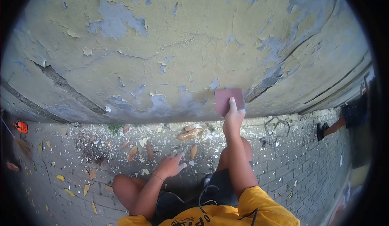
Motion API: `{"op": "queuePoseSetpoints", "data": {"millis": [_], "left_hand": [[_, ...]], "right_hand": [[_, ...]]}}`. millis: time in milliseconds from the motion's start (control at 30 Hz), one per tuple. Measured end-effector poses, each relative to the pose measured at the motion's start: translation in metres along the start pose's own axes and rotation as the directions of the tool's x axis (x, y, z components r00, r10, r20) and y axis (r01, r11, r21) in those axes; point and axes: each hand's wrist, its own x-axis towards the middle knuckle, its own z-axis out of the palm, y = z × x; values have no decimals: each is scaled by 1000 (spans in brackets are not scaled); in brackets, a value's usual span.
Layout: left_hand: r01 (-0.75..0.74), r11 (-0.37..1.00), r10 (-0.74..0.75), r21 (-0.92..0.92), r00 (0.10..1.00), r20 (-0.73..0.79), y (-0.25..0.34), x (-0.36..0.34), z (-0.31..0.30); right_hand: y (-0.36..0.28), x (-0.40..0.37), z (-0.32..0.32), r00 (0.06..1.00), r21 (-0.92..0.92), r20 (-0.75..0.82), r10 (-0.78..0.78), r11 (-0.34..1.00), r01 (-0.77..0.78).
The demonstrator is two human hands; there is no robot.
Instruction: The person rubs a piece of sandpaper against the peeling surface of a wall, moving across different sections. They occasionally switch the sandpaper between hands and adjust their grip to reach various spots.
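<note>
My right hand [234,114] grips a reddish-brown square of sandpaper [223,99], thumb on its near face. The sheet is up against the low part of a wall [182,64], whose yellowish paint is cracked and peeling, with bluish-grey patches showing. Pale dust coats the right thumb. My left hand [170,164] is open and holds nothing, its fingers stretched out in front of my bent left knee [127,189]. Whether the sandpaper's hidden side is folded cannot be made out.
Paint flakes and dry leaves [190,134] litter the brick paving [283,165] along the wall's foot. A loop of dark wire [277,126] lies to the right. Another person's leg [334,128] shows at far right. An orange object [21,126] and a broom [23,145] are at far left.
</note>
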Motion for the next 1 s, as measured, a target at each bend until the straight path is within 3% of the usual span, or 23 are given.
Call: {"op": "queuePoseSetpoints", "data": {"millis": [33, 167, 200, 233, 267, 300, 333, 367, 400, 500, 567, 600, 633, 667, 700, 767, 800, 833, 867, 900, 933, 1000], "left_hand": [[-3, 1000, 3, 9, 1000, -3, 2, -1, -1], [-14, 999, 16, 49, 998, -58, 1, -2, 4], [-15, 999, 18, 44, 998, -54, -1, 0, 7], [-16, 999, 18, 49, 999, -44, -3, 2, 11], [-20, 998, 22, 63, 999, -31, -5, 4, 14], [-27, 997, 29, 67, 999, -28, -4, 8, 15], [-32, 997, 34, 68, 999, -18, -4, 9, 18], [-33, 997, 34, 70, 999, -5, -5, 7, 20], [-28, 996, 28, 79, 1000, 2, -2, 4, 17], [48, 997, -51, 54, 997, 65, 6, 1, 4], [14, 1000, -14, -18, 1000, 25, 4, -2, 8], [11, 1000, -11, -19, 999, 38, 8, -4, 6], [44, 998, -42, -36, 997, 62, 14, -8, -1], [80, 996, -75, -51, 994, 85, 17, -10, -4], [82, 995, -77, -49, 993, 92, 11, -9, 5], [-1, 998, 3, 55, 999, -35, -5, -8, 25], [-1, 998, 2, 61, 1000, -27, -4, -9, 26], [3, 999, -2, 47, 1000, -20, -3, -10, 26], [1, 999, -1, 37, 1000, -12, -2, -11, 26], [-9, 999, 9, 46, 1000, 4, -1, -12, 27], [4, 999, -5, 54, 1000, 25, -1, -12, 27], [16, 997, -19, 72, 999, 44, -3, -11, 27]], "right_hand": [[3, -4, 4, 980, 103, -63, 187, 978, -180], [23, 3, 12, 964, 88, -194, 183, 982, -169], [24, 10, 20, 931, -245, -189, -311, 933, 262], [22, 9, 25, 699, -523, -22, -715, 604, 601], [26, -5, 33, 697, -473, 256, -670, 542, 695], [22, -21, 48, 627, -387, 514, -585, 494, 778], [15, -38, 58, 594, -349, 732, -333, 565, 747], [13, -52, 62, 473, -331, 879, -58, 640, 694], [18, -57, 58, 479, -331, 876, -60, 648, 686], [47, -57, 44, 813, -362, 538, -223, 809, 462], [80, -37, 12, 935, -412, 255, -247, 847, 336], [103, -25, -5, 959, -442, 121, -257, 851, 284], [117, -14, -15, 997, -216, -66, -45, 976, 30], [123, -3, -21, 960, 66, -189, 209, 978, -200], [116, 7, -24, 957, 66, -194, 214, 977, -204], [89, 28, -19, 913, 155, -368, 174, 980, -124], [85, 30, -9, 922, -198, -308, -235, 964, 180], [82, 24, 2, 808, -498, -117, -577, 738, 456], [72, 10, 10, 766, -443, 176, -618, 645, 623], [65, -3, 11, 646, -336, 452, -615, 553, 762], [66, -10, 3, 652, -348, 440, -618, 552, 758], [66, -20, -6, 625, -370, 705, -335, 578, 727]]}}
